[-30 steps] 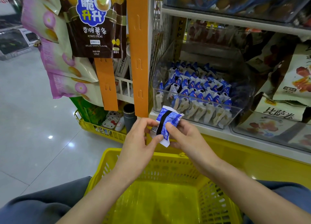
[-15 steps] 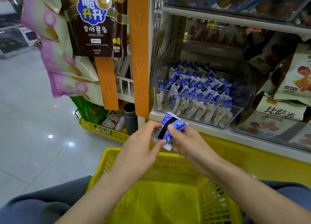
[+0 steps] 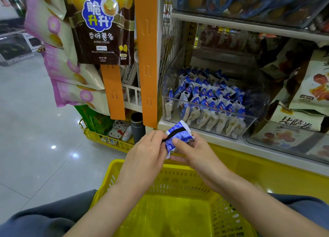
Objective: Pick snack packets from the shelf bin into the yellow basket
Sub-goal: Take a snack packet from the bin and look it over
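Many packets (image 3: 210, 101) in shelf bin (image 3: 253, 112) | held packet (image 3: 175, 136) near yellow basket (image 3: 170, 181)

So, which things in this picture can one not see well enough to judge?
All in the head view.
1. blue packet: partly covered by the left hand and right hand; print too small to read.
2. yellow basket: near end cut off by the bottom edge; floor partly behind both forearms.
3. clear bin: back rows dark and blurred, count unclear.
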`<move>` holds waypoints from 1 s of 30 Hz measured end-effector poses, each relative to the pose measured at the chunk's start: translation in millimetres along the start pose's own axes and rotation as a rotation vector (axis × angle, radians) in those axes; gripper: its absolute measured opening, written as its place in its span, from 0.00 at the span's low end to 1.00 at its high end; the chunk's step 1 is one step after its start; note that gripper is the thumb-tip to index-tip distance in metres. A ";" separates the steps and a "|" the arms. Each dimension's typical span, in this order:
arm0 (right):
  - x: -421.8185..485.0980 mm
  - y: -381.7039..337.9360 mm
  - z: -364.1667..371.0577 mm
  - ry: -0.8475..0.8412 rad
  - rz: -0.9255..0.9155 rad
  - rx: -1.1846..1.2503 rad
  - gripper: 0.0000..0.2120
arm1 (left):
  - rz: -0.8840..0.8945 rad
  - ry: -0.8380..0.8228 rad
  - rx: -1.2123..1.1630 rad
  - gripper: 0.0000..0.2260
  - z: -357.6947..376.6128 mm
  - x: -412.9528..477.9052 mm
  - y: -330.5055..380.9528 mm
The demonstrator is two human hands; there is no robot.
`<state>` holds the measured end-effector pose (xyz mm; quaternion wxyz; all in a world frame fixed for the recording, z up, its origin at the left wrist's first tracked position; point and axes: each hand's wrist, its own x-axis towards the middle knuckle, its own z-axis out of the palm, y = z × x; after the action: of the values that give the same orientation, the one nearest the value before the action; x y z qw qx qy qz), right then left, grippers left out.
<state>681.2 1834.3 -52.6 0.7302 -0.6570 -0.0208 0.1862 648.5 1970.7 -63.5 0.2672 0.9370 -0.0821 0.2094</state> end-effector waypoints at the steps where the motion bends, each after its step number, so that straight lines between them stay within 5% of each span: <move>1: 0.3 -0.4 -1.2 0.003 -0.002 -0.002 0.09 | 0.012 0.005 0.002 0.05 -0.7 -0.1 -0.6; 13: 4.8 6.0 -2.2 0.070 -0.167 -0.231 0.10 | -0.102 0.060 -0.236 0.03 6.6 8.0 -5.9; 22: 1.9 7.1 -3.0 0.007 -0.143 -0.397 0.09 | 0.095 -0.021 0.015 0.05 3.4 4.7 6.4; 30: -4.3 11.2 0.3 -0.001 -0.245 -0.542 0.12 | 0.036 -0.006 -0.025 0.06 0.1 6.0 3.4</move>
<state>674.4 1834.0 -62.5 0.5452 -0.8205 -0.1493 0.0848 653.1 1967.5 -59.4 0.2748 0.9327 -0.1021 0.2103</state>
